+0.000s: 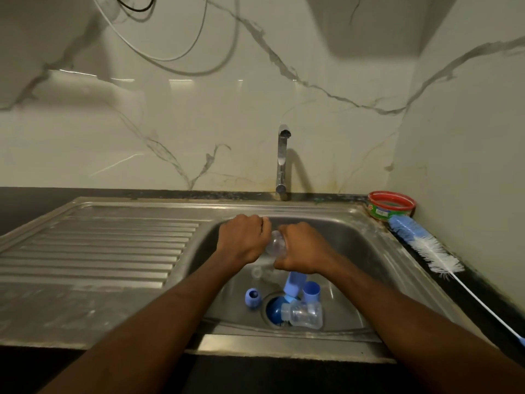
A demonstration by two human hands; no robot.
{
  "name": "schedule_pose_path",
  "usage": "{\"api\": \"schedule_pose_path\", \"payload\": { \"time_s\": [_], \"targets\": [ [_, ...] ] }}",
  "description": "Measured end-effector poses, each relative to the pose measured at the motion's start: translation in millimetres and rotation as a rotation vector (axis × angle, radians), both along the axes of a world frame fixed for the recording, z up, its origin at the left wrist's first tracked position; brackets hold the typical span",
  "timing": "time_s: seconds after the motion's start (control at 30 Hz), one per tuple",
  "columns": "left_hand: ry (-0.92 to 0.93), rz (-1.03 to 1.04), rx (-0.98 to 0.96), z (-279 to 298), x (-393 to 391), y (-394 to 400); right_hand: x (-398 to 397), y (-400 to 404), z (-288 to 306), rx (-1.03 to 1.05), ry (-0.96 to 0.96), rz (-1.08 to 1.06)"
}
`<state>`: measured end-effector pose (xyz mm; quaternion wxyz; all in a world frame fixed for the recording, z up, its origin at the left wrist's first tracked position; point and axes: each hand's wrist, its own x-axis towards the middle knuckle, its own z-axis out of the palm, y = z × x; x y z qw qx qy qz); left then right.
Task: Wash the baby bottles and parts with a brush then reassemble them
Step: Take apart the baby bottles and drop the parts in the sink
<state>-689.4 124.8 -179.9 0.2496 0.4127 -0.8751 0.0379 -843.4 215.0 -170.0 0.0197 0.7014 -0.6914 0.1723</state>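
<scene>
Two bare hands meet over the middle of a steel sink (369,251), both wrapped around one clear baby bottle (275,245). The left hand (241,240) curls its fingers over the far end of the bottle, knuckles up, thumb side turned towards the other hand. The right hand (301,251) has its grip curled around the nearer end, fingers folded under so the fingertips are hidden. Between the two hands only a short rounded stretch of clear plastic shows. Both forearms reach in from the near edge and angle inward, so the wrists almost touch above the basin.

Below the hands, on the sink floor, lie more parts. A second clear bottle (305,314) rests on its side at the drain, touching a dark blue piece (273,308) that sits in the drain opening. Just beyond it stand a light blue cap (311,291) with its open end up and a taller light blue piece (294,284) partly hidden under the right wrist. A small blue ring-shaped part (252,297) sits to the left of the drain.

A chrome tap (282,160) rises at the far edge. On the dark tabletop (483,291) to the right lies a long bottle brush (426,245), blue and white bristles at its far end, beside a red-rimmed round tub (391,205) in the corner.
</scene>
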Motion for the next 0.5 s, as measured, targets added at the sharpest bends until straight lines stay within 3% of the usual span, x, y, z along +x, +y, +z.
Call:
{"api": "schedule_pose_path", "payload": {
  "time_s": [0.07, 0.1, 0.2, 0.27, 0.33, 0.4, 0.5],
  "targets": [
    [-0.160, -0.019, 0.237, -6.7, 0.4, -6.5, 1.9, -0.3, 0.3, 0.005, 0.201, -0.011],
    [-0.155, -0.027, 0.371, -7.8, 0.1, -6.9, 2.8, 0.0, 0.8, 0.024, 0.247, -0.005],
    [0.090, -0.012, 0.652, 0.3, -2.1, 2.0, -3.6, 0.1, -1.6, 0.072, 0.221, -0.020],
    [0.204, -0.150, 0.606, -0.5, -0.9, -1.0, -15.9, -0.1, -2.5, 0.065, 0.149, -0.066],
    [0.278, -0.423, 0.524, -3.4, 5.1, -5.3, -28.0, -0.8, -2.6, 0.057, 0.090, -0.093],
    [0.257, -0.605, 0.479, -6.7, 5.0, -8.8, -35.9, -1.8, -2.6, 0.056, 0.034, -0.079],
    [0.292, -0.588, 0.541, -2.2, 1.7, -3.6, -39.8, -3.9, -2.2, 0.062, 0.023, -0.034]
  ]
}}
